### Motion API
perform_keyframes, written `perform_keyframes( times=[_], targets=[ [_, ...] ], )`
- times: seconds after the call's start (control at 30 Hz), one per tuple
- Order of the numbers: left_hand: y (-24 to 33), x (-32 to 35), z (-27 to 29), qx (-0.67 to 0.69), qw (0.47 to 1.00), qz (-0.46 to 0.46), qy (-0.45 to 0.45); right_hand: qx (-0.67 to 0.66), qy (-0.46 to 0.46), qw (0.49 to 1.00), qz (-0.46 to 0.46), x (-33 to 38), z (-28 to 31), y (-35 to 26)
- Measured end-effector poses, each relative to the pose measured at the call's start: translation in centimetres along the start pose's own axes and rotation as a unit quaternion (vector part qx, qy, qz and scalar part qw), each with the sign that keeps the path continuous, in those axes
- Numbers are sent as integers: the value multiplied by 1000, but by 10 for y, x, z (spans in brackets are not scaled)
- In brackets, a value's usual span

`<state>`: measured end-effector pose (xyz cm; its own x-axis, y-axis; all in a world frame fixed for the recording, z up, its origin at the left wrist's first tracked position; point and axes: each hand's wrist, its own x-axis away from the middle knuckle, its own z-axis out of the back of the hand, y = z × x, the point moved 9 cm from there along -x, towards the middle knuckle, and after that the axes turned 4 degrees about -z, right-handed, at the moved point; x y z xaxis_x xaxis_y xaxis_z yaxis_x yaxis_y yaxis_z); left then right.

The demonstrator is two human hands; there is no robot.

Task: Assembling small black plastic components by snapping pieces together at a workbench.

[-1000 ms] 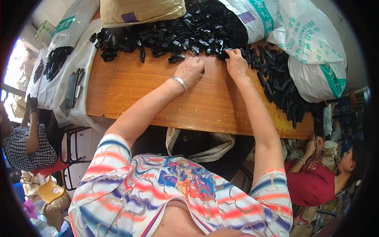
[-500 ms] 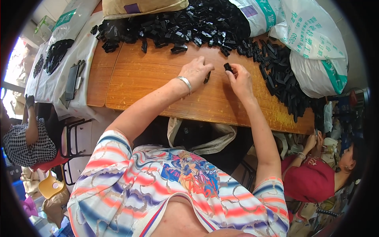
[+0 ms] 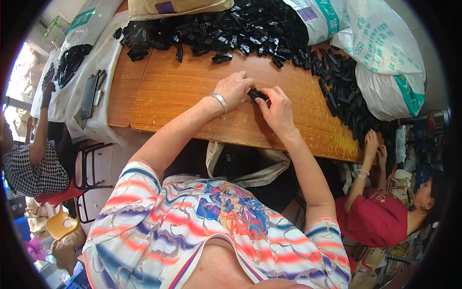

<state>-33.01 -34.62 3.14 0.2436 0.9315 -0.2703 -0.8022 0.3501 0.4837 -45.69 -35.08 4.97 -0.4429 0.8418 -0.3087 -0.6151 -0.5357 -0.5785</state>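
Observation:
My left hand point(image 3: 233, 90), with a silver bracelet at its wrist, is closed over the wooden table, its fingertips at the left end of a small black plastic part point(image 3: 257, 94). From the other side, my right hand point(image 3: 278, 110) pinches the same part between thumb and fingers. Whether it is one piece or two pressed together cannot be made out, as the fingers cover its ends. Beyond my hands a broad heap of small black plastic pieces point(image 3: 211, 31) spreads along the far side of the table point(image 3: 187, 103). Longer black pieces point(image 3: 339, 86) lie in a heap to the right.
White printed sacks point(image 3: 385, 53) stand at the far right, and a tan sack point(image 3: 178, 6) at the back. A pale bag point(image 3: 269, 171) hangs below the table's near edge. Co-workers sit at both sides; the right one's hands point(image 3: 373, 147) are at the heap's near end.
My right hand has moved left, bringing its black piece up to my left hand. The right co-worker's hands have reached up to the heap; the left co-worker's arm has stretched farther forward.

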Motion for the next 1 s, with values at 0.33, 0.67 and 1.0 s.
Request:
perform_keyframes(
  times=[0.33, 0.67, 1.0],
  targets=[
    [-5, 2, -6, 39, 999, 8, 1, 172, -26, 977, 122, 11, -17, -22],
    [-20, 9, 21, 117, 993, -7, 6, 89, -70, 991, 69, 56, 2, -27],
    [-92, 7, 55, -68, 969, 67, 228, -12, -158, 980, 122, 101, -2, -60]
  ],
)
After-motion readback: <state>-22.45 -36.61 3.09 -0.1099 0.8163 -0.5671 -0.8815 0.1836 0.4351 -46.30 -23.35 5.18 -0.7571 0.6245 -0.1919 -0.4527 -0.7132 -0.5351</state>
